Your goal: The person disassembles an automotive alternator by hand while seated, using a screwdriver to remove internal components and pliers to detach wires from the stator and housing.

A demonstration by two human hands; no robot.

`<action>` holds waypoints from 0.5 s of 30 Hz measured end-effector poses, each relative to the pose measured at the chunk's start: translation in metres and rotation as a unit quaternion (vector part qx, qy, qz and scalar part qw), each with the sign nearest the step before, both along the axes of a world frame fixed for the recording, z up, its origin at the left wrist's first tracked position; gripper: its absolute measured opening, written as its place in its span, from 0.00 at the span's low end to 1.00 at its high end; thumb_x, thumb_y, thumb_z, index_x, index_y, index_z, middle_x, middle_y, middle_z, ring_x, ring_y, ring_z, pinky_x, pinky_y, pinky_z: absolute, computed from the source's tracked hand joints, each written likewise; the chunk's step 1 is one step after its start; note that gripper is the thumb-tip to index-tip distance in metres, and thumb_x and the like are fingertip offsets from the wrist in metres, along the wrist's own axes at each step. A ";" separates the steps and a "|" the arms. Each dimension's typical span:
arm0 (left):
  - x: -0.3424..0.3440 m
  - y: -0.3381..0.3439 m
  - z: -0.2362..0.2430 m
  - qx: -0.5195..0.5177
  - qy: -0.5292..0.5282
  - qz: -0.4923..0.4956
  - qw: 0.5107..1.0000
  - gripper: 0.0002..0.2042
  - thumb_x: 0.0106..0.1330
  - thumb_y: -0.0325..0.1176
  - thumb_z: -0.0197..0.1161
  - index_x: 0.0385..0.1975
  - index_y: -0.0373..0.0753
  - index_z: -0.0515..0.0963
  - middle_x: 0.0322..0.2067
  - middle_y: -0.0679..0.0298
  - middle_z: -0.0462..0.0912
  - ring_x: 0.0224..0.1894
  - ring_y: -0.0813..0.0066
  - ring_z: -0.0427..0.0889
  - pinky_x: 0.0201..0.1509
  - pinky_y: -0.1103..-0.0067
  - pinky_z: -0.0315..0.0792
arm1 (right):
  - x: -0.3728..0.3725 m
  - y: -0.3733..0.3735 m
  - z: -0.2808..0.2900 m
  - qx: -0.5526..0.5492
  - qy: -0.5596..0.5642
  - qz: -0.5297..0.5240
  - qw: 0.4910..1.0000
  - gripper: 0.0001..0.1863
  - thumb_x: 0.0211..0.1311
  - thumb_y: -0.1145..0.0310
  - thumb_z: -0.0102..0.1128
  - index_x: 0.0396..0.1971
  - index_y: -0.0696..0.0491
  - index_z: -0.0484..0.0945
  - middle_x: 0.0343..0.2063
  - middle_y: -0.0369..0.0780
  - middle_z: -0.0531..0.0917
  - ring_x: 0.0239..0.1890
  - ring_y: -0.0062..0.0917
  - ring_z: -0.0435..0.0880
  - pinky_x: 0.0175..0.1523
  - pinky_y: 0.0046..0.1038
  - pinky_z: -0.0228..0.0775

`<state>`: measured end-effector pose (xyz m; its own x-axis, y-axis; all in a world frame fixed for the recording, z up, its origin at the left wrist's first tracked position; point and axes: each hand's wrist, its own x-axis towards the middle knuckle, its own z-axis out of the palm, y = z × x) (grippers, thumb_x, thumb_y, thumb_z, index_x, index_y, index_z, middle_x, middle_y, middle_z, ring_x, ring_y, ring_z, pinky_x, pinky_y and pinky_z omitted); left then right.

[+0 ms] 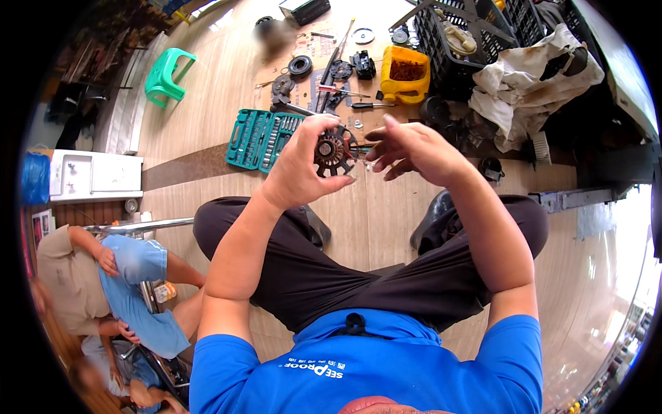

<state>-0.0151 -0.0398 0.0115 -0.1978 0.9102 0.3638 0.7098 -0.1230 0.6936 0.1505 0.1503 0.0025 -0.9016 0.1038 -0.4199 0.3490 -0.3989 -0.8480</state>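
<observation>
My left hand (298, 165) grips a round, rust-brown alternator rotor (334, 153) by its rim, thumb below and fingers above. Copper-coloured fins and a centre hub face up toward me. Just right of the rotor is my right hand (422, 150), its fingers spread and slightly curled. Its fingertips are close to a thin shaft-like piece beside the rotor; I cannot tell whether they touch it. Behind my left hand lies an opened teal socket set (249, 140). A black-handled screwdriver (372, 105) rests on the cardboard beyond my hands.
Several dark machine parts, including a black ring (300, 66), lie on cardboard ahead. A cut yellow jug (407, 92) holds reddish-brown bits. Black crates (441, 65) and a stained cloth (510, 90) stand right. A green stool (165, 76) is far left; people sit at lower left.
</observation>
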 end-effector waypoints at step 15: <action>-0.018 -0.004 -0.009 0.079 -0.250 0.035 0.964 0.41 0.60 0.43 0.70 0.67 0.34 0.53 0.62 0.53 0.66 0.64 0.64 0.66 0.63 0.70 0.67 | -0.011 -0.033 -0.036 -0.177 0.123 -0.085 0.973 0.13 0.72 0.67 0.52 0.50 0.56 0.76 0.36 0.37 0.82 0.35 0.22 0.83 0.41 0.26 0.78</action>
